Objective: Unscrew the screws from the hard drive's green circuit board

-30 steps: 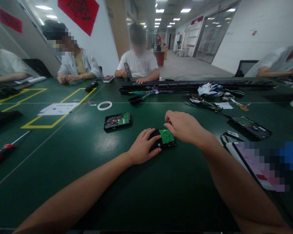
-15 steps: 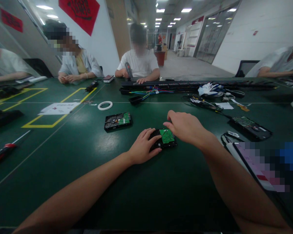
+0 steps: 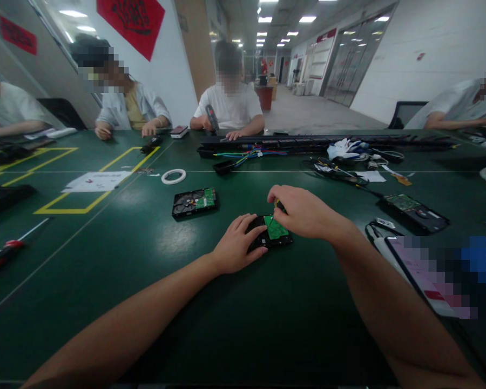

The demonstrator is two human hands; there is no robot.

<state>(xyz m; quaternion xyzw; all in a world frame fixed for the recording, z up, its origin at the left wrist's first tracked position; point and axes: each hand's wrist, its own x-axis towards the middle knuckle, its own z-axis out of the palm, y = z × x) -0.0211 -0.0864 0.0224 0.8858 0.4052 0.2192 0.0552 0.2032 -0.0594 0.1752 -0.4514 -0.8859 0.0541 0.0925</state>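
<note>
A hard drive point(image 3: 259, 242) lies on the table in front of me, its green circuit board point(image 3: 278, 229) facing up. My left hand point(image 3: 238, 244) holds its left end down, thumb along the near edge and fingers over the top. Above the board, my right hand point(image 3: 303, 212) is closed round a small screwdriver point(image 3: 279, 203) with a partly yellow handle. Its thin shaft points down at the board; whether the tip sits in a screw I cannot tell. Most of the handle is hidden by my fingers.
Another hard drive point(image 3: 195, 203) lies to the left, a third one point(image 3: 413, 213) to the right. A tape roll point(image 3: 173, 176), a red-black screwdriver point(image 3: 4, 256), cables point(image 3: 336, 170), white gloves point(image 3: 346, 148) and a phone-like device point(image 3: 421, 275) lie around. Several people sit across the table.
My right hand has turned and shifted slightly left, and the screwdriver's handle now shows between its fingers. The left hand and hard drive stay put. A person at far left has spread their hands apart.
</note>
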